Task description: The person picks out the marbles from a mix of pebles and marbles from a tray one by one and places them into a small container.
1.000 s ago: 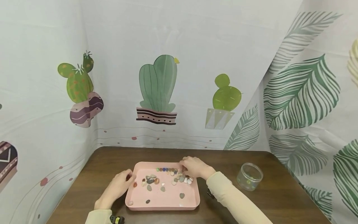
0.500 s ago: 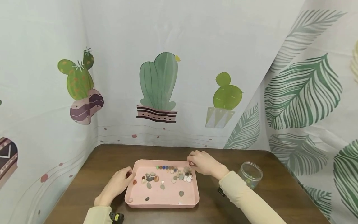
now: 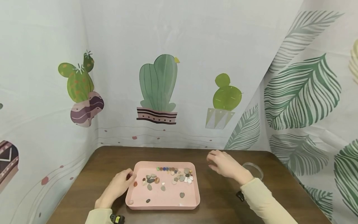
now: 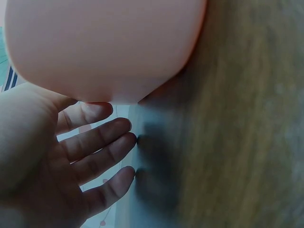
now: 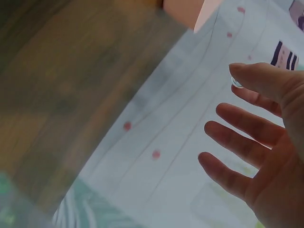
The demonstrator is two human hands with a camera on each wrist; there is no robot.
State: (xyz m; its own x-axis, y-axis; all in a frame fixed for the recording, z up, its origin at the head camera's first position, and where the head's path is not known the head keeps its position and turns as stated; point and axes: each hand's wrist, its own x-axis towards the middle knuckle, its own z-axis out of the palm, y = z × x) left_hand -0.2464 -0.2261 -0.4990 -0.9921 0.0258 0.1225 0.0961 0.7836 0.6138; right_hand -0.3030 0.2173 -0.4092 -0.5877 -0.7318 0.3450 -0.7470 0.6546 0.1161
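In the right wrist view, my right hand [image 5: 256,128] pinches a small clear glass marble [image 5: 236,84] between thumb and index finger; the other fingers are spread. In the head view this hand is above the table, right of the pink tray [image 3: 162,200]. A clear jar [image 3: 255,168] stands beyond the right forearm, which hides most of it. My left hand [image 3: 118,183] is at the tray's left side, its fingers loosely extended beside the wall. Along the tray's back lies a row of coloured marbles [image 3: 167,169], with pebbles [image 3: 181,179] near its right end.
More pebbles [image 3: 151,180] lie scattered in the tray's left half, including a reddish stone [image 3: 135,184] near the left wall. The brown wooden table [image 3: 117,155] ends at a printed cloth backdrop [image 3: 193,93] behind and at both sides.
My right hand has left the tray's back right corner and moved right, towards the jar. Pebbles it covered there now show. The left hand has stayed at the tray's left side.
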